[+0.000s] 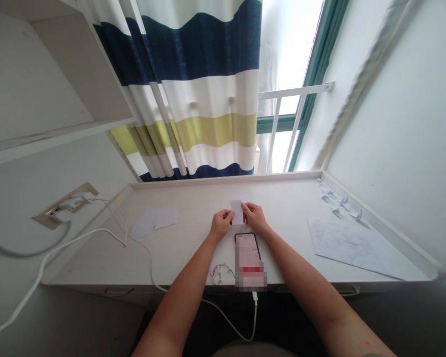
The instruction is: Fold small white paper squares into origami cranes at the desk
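Here's the broad white wood-look desk (196, 198), a white drawer front (94, 291) at seven o'clock beneath its edge, contents hidden! At six from the hands, a black-edged rectangular smartphone (250, 254); a tug on its slim white cable (254, 317) could drag it off. Left hand (222, 224) pinches the left edge, right hand (254, 216) the upper right, of a small white paper slip (237, 212), dial-centre: uneven pulling might tear it!

The paper (237, 213) is white, blank-looking, a narrow upright rectangle, pinched at both long edges, near the middle of the tabletop (196, 198).
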Motion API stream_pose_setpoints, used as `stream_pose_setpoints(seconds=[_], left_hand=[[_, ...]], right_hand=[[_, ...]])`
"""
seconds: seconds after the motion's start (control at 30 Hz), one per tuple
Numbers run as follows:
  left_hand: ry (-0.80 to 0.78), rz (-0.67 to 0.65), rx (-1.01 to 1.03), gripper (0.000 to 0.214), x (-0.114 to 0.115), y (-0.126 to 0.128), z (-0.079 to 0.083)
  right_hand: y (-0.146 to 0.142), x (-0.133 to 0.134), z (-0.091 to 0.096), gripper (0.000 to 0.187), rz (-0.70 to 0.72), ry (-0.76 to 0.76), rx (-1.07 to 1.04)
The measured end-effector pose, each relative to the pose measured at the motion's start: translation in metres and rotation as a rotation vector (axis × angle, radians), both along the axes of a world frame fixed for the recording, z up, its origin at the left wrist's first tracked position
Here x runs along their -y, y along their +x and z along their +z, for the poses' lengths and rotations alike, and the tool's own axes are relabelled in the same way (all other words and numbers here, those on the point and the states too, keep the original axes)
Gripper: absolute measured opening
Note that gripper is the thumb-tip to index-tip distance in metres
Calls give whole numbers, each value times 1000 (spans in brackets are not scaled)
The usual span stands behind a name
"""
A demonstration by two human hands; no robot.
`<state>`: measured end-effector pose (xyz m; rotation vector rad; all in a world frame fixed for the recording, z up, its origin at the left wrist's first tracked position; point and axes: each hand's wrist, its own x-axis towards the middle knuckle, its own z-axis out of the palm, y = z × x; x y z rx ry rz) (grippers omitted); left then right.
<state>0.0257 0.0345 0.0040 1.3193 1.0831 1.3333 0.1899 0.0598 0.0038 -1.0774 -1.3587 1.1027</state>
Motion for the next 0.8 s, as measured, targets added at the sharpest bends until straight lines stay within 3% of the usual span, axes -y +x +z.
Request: stream_pose_setpoints(seconds=[0.37,0.6,0.8], left_hand=[[67,116,-6,37,-2,-1,-2],[-14,-30,6,37,0,-1,1],[41,26,-9,40,0,-2,-1]], right_hand=[[-3,7,7,60,103,7,52],[-1,7,6,61,59,34,8],[-2,8,7,62,165,-37,36]])
